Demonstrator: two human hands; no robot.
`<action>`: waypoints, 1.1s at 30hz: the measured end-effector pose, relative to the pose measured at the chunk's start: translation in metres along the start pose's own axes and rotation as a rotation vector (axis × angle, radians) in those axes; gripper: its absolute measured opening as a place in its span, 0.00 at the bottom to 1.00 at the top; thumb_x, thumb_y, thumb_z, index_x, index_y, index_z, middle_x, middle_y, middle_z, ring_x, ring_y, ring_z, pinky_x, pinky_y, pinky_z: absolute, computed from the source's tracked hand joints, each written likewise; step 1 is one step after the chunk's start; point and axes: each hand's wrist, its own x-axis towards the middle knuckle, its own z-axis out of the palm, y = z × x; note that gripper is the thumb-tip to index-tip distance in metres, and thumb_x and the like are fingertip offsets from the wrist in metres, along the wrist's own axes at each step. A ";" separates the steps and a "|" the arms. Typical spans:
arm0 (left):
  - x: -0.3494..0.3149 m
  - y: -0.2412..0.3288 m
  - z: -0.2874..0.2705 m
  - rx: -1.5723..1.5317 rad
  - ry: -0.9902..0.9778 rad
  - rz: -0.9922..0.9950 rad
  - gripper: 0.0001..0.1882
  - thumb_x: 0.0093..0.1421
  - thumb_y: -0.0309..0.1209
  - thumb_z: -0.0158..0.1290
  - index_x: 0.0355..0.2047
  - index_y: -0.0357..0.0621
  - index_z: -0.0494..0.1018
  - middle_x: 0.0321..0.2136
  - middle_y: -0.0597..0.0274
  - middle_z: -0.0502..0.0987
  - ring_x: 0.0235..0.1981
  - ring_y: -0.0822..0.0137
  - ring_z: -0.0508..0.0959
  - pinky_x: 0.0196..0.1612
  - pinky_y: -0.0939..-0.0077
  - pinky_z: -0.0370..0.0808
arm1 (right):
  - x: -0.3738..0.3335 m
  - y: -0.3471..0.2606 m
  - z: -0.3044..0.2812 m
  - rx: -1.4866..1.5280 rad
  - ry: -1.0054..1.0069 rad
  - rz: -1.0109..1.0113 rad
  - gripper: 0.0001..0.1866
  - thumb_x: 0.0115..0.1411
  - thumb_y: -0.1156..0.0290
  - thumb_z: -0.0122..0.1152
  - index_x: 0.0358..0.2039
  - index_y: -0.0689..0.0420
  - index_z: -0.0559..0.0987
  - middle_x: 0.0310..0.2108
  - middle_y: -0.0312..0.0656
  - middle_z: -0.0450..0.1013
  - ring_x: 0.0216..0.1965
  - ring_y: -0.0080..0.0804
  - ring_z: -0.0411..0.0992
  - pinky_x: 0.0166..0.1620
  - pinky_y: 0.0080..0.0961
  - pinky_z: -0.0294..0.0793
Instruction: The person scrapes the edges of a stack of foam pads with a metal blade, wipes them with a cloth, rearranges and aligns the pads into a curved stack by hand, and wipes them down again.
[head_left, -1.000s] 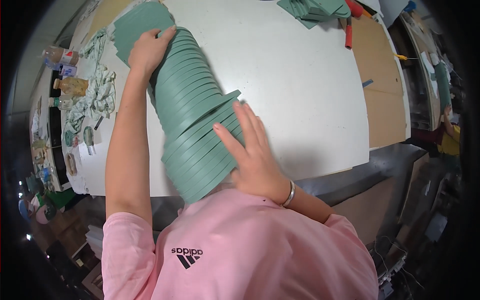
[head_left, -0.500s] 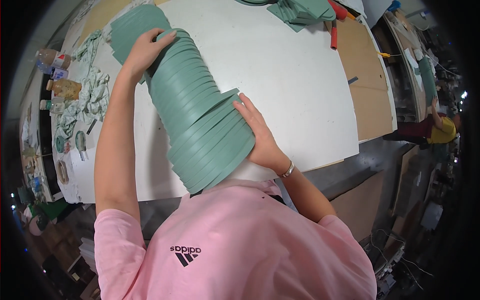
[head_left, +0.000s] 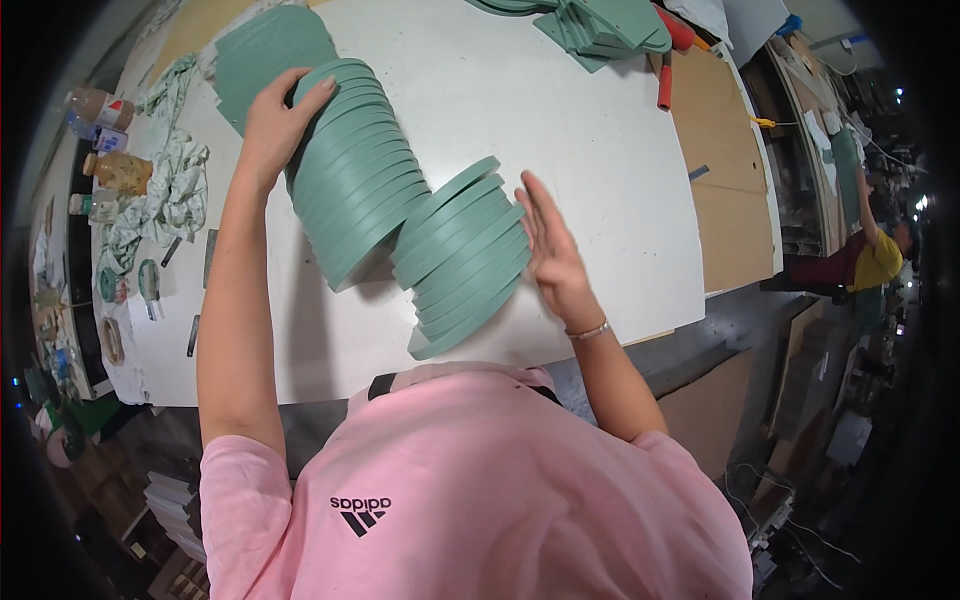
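Observation:
Two leaning rows of round-edged green panels lie on the white table point(head_left: 600, 190). My left hand point(head_left: 280, 125) curls round the far end of the longer row point(head_left: 365, 165), holding its edge. Nearer to me, the shorter row point(head_left: 460, 255) sits askew, a gap parting its lower part from the longer row. My right hand point(head_left: 560, 265) is beside the right edge of the shorter row, fingers stretched out and nothing in them. Behind my left hand lies another batch of green panels point(head_left: 270, 60).
More green pieces point(head_left: 600, 30) lie at the far right, near a red-handled tool point(head_left: 665, 85). Crumpled cloth point(head_left: 180, 195), bottles point(head_left: 120, 172) and tape rolls point(head_left: 149, 280) line the left side. Another person point(head_left: 870, 260) stands at the far right.
The near panels have split from the long row and shifted right, opening a gap. My right hand has moved right and its fingers have straightened. My left hand stays at the far end.

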 end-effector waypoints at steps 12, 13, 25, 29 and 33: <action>-0.017 -0.009 0.010 -0.279 0.109 -0.063 0.24 0.62 0.45 0.57 0.45 0.34 0.76 0.34 0.59 0.78 0.36 0.71 0.74 0.43 0.77 0.71 | 0.032 0.020 0.040 -0.116 0.085 -0.093 0.34 0.69 0.46 0.42 0.64 0.61 0.62 0.57 0.47 0.64 0.60 0.35 0.60 0.64 0.29 0.54; -0.017 -0.011 0.010 -0.298 0.130 -0.071 0.24 0.62 0.45 0.57 0.45 0.35 0.76 0.35 0.59 0.78 0.36 0.71 0.74 0.43 0.77 0.71 | 0.030 0.018 0.048 -0.150 0.104 -0.135 0.32 0.69 0.50 0.44 0.64 0.61 0.63 0.56 0.47 0.65 0.59 0.36 0.61 0.64 0.30 0.56; -0.002 -0.015 -0.004 -0.309 0.061 -0.111 0.22 0.64 0.47 0.55 0.45 0.38 0.75 0.37 0.62 0.77 0.38 0.72 0.73 0.45 0.78 0.70 | 0.020 0.034 0.101 -0.172 0.230 -0.053 0.30 0.67 0.58 0.49 0.64 0.62 0.63 0.61 0.50 0.63 0.63 0.40 0.60 0.66 0.33 0.55; -0.006 -0.026 -0.007 -0.311 0.008 -0.075 0.23 0.64 0.48 0.55 0.46 0.40 0.75 0.37 0.62 0.77 0.38 0.72 0.73 0.45 0.78 0.70 | 0.029 0.032 0.086 -0.213 0.165 -0.095 0.31 0.68 0.56 0.48 0.64 0.64 0.63 0.64 0.51 0.62 0.66 0.41 0.57 0.68 0.32 0.52; -0.011 -0.013 -0.005 -0.328 -0.038 -0.086 0.23 0.64 0.48 0.55 0.47 0.40 0.74 0.38 0.62 0.77 0.39 0.72 0.73 0.46 0.78 0.71 | 0.099 -0.003 0.074 -0.312 0.144 -0.228 0.32 0.67 0.55 0.50 0.65 0.65 0.62 0.67 0.54 0.57 0.69 0.45 0.52 0.69 0.34 0.50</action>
